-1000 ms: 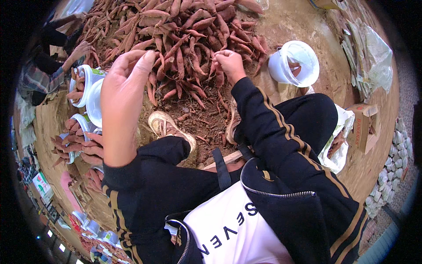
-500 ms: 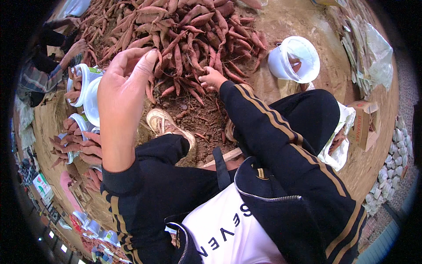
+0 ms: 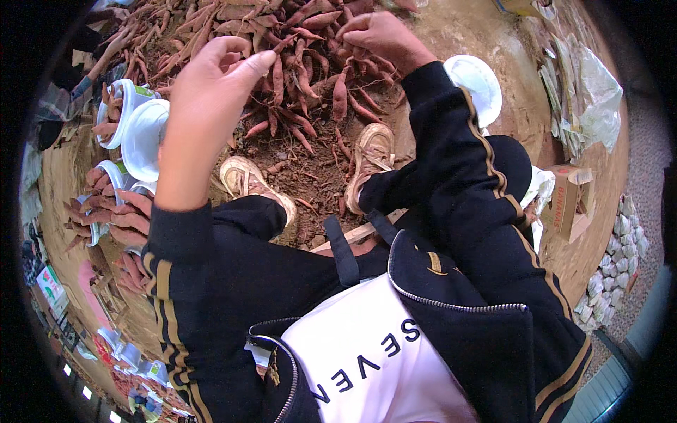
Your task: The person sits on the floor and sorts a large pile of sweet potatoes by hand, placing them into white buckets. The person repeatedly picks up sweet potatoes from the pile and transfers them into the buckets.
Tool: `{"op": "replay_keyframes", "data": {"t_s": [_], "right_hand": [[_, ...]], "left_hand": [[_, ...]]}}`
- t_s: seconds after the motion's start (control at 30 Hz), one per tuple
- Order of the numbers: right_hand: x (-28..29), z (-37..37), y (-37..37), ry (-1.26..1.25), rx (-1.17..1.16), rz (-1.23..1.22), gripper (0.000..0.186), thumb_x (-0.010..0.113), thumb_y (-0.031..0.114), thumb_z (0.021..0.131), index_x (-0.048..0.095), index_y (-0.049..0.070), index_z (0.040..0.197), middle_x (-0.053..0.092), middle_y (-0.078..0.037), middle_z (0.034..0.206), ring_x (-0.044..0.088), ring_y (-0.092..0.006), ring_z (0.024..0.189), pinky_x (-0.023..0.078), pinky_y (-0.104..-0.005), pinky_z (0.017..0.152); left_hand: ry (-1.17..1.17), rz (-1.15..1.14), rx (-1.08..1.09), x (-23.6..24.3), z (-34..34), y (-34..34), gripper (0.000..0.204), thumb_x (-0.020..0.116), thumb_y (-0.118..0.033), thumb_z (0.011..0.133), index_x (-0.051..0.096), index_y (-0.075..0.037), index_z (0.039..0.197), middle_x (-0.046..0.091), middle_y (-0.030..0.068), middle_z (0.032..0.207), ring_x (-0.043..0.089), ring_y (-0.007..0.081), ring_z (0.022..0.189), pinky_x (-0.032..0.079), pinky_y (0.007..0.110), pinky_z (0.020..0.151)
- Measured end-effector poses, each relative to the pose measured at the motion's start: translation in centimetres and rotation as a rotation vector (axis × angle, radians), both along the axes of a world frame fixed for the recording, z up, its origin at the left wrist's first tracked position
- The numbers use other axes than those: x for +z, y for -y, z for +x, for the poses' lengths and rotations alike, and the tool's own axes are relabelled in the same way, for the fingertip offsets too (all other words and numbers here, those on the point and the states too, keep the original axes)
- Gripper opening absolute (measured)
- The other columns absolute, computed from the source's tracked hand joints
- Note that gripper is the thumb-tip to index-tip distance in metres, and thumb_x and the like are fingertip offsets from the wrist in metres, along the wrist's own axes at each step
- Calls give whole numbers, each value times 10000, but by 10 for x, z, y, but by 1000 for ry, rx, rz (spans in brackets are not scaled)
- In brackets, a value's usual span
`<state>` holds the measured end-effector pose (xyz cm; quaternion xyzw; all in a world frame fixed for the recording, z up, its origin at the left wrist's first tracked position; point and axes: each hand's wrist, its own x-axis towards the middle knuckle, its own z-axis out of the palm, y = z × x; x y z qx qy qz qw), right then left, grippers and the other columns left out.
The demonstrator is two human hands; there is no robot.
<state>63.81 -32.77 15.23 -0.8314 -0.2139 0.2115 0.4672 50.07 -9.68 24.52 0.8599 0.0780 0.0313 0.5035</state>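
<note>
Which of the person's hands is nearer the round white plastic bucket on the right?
Right. The right hand is up and left of the bucket, which its black sleeve partly hides; the left hand is much farther left, across the reddish-brown sweet potatoes.

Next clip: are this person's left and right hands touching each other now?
Apart. The head view shows a clear gap between the left hand and the right hand, with sweet potatoes visible through it.
</note>
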Motion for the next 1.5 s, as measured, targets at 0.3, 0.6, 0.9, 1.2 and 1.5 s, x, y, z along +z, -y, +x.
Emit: {"op": "replay_keyframes", "data": {"t_s": [0.3,0.6,0.9,1.2,1.5], "right_hand": [[146,-80,-19,-216,185,409,142,573,89,856,662,0,922,625,-23,773,529,-53,665,430,-204,579],[81,-88,-10,-479,-59,702,317,574,218,911,551,21,1159,586,4,869,543,-31,669,456,-147,584],[68,-97,-31,-240,-175,571,226,585,212,888,639,20,994,586,53,813,493,-19,703,405,-185,631],[40,-88,-39,763,-302,335,137,647,183,785,668,53,823,602,-114,755,603,-267,675,482,-339,606],[47,-95,-33,979,-303,105,111,643,214,791,650,104,776,603,-73,702,615,-240,643,478,-321,537]], "left_hand": [[330,286,-231,-30,-11,24,536,730,-200,748,511,-27,1205,580,169,1145,548,304,1092,433,355,907],[-512,-764,-183,-6,-25,38,222,658,-158,843,544,-51,1001,587,19,765,587,121,620,485,258,534],[-550,-667,-208,-13,-29,38,329,581,-290,895,508,-37,1091,567,32,638,511,105,446,370,233,346],[-459,-611,-115,-27,-23,34,240,509,-262,933,558,-36,995,603,44,742,540,109,550,404,224,437],[-631,-267,-226,-10,-14,8,319,534,-267,922,552,7,1085,611,61,789,588,114,633,473,245,508]]}}
